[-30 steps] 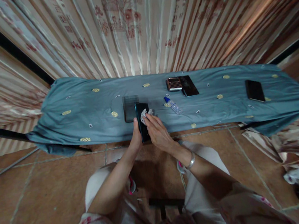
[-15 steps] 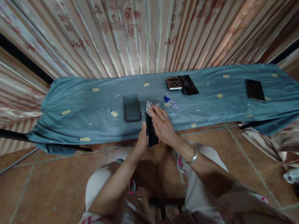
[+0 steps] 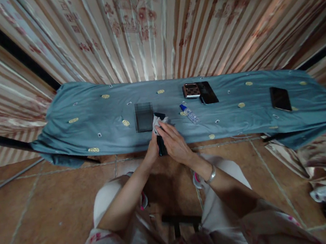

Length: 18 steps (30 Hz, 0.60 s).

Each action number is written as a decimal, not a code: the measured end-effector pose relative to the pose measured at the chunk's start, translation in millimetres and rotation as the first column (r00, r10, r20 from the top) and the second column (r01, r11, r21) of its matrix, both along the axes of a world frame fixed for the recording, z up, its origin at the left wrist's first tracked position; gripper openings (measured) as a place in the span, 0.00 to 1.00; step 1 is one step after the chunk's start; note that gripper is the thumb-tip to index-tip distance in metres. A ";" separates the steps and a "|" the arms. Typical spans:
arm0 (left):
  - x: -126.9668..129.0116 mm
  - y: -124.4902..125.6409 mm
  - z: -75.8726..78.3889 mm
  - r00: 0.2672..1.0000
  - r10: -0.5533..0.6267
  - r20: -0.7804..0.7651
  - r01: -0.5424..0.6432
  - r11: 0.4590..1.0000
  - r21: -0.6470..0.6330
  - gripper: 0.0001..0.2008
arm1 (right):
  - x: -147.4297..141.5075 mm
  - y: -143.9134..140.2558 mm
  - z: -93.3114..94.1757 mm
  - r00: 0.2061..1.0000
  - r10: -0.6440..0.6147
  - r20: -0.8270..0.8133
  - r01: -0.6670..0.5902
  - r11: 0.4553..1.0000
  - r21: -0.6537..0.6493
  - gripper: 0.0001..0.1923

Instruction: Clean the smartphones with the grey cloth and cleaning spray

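Head view. A blue-grey cloth with yellow spots covers a long table across the middle of the frame, and a striped curtain hangs behind it in the upper half. On the cloth, just left of centre, lies a dark flat device, partly blurred. Right of centre a small spray bottle lies on its side. Above and to its right a checkered case touches a black tablet. Far right lies another phone, well apart from the rest. Tiled floor and the person's knees fill the lower half.

At frame centre, over the near edge of the table, the left hand is closed around a black phone. It grips the lower part from the left side. The phone's long axis runs roughly up and down the frame, its upper end toward the curtain; its face is mostly hidden by the hands. The right hand, with a bracelet at the wrist, is closed on a white cloth and presses it on the phone's upper end. The cloth sits just beside the dark flat device.
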<state>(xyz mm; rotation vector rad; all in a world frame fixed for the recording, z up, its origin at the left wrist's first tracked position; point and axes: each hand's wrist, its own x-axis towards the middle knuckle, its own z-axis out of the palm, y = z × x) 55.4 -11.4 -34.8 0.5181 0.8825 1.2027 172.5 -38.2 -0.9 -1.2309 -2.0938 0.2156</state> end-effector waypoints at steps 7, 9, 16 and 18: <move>-0.3 3.6 32.5 0.999 0.052 -0.002 -0.052 0.985 -0.164 0.24 | -10.2 -12.7 -5.3 0.997 0.079 0.003 -0.079 0.997 -0.022 0.29; -3.5 3.5 37.5 1.000 0.030 0.006 -0.028 0.980 -0.195 0.25 | -12.2 -15.8 -5.6 0.995 0.100 0.015 -0.100 0.995 -0.015 0.28; -15.8 6.1 47.8 0.997 -0.057 0.049 0.069 0.957 -0.281 0.35 | -17.3 -20.7 -8.1 0.985 0.156 0.073 -0.157 0.987 0.014 0.28; -19.0 7.9 49.2 0.997 -0.064 0.051 0.076 0.951 -0.300 0.36 | -18.2 -21.4 -8.6 0.981 0.167 0.096 -0.169 0.985 0.019 0.28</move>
